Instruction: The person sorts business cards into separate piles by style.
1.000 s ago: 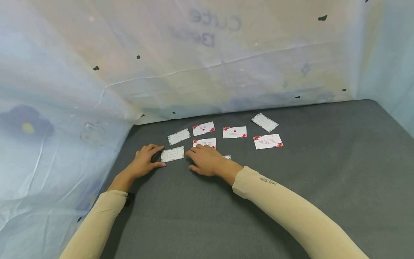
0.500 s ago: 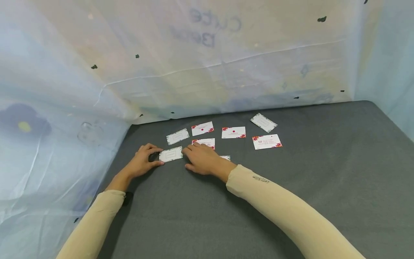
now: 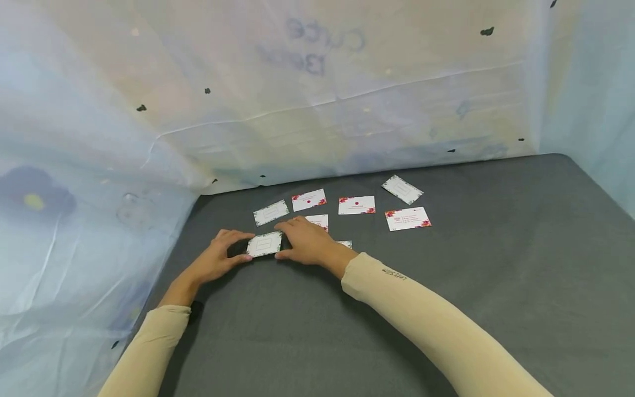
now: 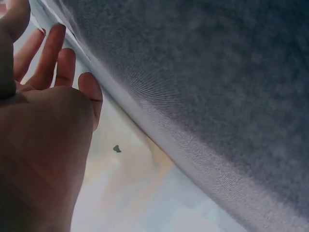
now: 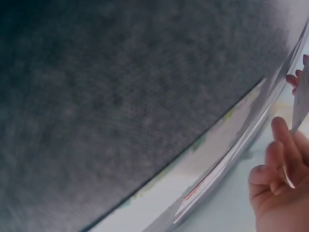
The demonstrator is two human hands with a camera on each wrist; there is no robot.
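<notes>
A white card with a green patterned border (image 3: 264, 243) is lifted slightly off the grey table (image 3: 446, 286), held between both hands. My left hand (image 3: 245, 246) pinches its left end between thumb and index finger. My right hand (image 3: 280, 241) grips its right end. In the right wrist view, the curled fingers (image 5: 277, 159) sit against the thin card edge (image 5: 299, 104). The left wrist view shows only the palm and fingers (image 4: 48, 63) beside the table edge, not the card.
Several more cards lie behind the hands: a bordered one (image 3: 270, 212), red-flowered ones (image 3: 308, 199) (image 3: 356, 204) (image 3: 408, 218), another bordered one (image 3: 402, 189). Two are partly hidden by my right hand (image 3: 319, 221) (image 3: 345, 243). Pale cloth walls (image 3: 99, 209) stand at the left and back.
My right hand slid left from the flowered card to the bordered card's right end. Both hands now grip that card, and it has come up a little off the table.
</notes>
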